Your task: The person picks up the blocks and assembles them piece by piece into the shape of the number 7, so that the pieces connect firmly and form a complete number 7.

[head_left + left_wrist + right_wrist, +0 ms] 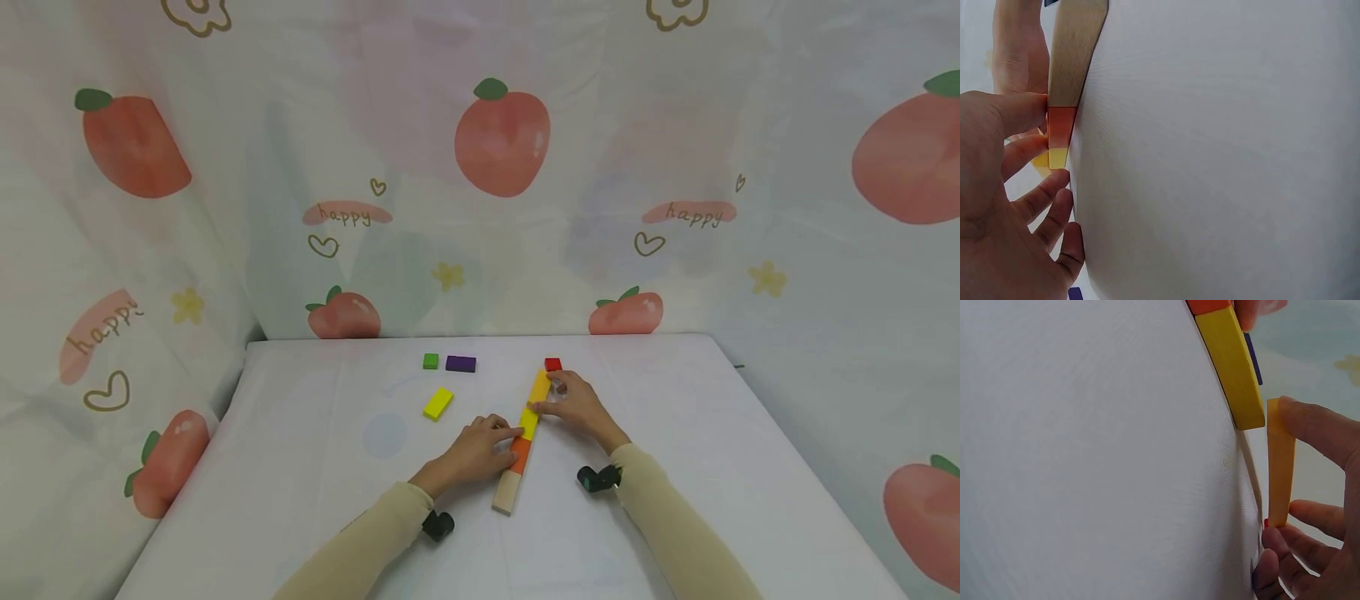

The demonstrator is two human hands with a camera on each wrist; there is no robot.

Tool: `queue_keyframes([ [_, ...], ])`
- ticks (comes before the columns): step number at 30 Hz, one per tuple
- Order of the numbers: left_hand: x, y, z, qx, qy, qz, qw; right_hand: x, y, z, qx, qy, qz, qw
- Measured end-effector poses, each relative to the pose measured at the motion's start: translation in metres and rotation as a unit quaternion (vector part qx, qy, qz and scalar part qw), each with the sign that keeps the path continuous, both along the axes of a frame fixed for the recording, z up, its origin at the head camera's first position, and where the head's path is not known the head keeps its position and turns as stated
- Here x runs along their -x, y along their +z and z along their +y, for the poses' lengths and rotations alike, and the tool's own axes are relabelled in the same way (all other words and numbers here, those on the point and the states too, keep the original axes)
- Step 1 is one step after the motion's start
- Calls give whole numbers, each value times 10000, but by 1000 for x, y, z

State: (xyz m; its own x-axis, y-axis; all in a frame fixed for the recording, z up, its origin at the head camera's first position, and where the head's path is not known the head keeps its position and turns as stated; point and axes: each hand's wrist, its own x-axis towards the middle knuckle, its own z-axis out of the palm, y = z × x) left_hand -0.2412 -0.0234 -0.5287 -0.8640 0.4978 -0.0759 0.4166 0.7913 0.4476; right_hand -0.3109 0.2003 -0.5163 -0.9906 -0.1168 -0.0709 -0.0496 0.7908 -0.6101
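Observation:
A straight row on the table runs from a bare wooden block [507,493] through an orange-red block [520,457] to a yellow block [529,423]. At the row's far end, my right hand [581,408] holds a long amber-yellow block [1281,469] by its ends, thumb on the near end and fingers at the far one. A narrow gap separates it from the yellow block in the right wrist view. My left hand [476,450] lies along the row's left side, thumb and index fingertips touching the orange-red block's area, other fingers loosely bent.
Just beyond the right fingers lies a small red block [552,364]. To the left are a green block [431,361], a purple block [461,364] and another yellow block [438,404]. A printed cloth wall [495,258] rises behind the white table [315,467].

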Motion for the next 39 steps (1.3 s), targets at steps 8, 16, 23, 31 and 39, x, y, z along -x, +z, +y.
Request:
queue_keyframes([
  [8,0,-2,-1,20,18,20,10000,1,-3,-1,-36,40,-33,10000],
  [16,1,-3,0,50,47,-1,10000,4,-7,0,4,18,-73,10000],
  [23,1,-2,0,42,39,-6,10000,5,-8,0,-20,90,-58,9999],
  [31,0,-2,0,-11,30,-34,10000,2,-8,-1,-28,156,11,9999],
  [39,0,-1,0,-11,11,-4,10000,3,-7,0,-55,203,-102,9997],
])
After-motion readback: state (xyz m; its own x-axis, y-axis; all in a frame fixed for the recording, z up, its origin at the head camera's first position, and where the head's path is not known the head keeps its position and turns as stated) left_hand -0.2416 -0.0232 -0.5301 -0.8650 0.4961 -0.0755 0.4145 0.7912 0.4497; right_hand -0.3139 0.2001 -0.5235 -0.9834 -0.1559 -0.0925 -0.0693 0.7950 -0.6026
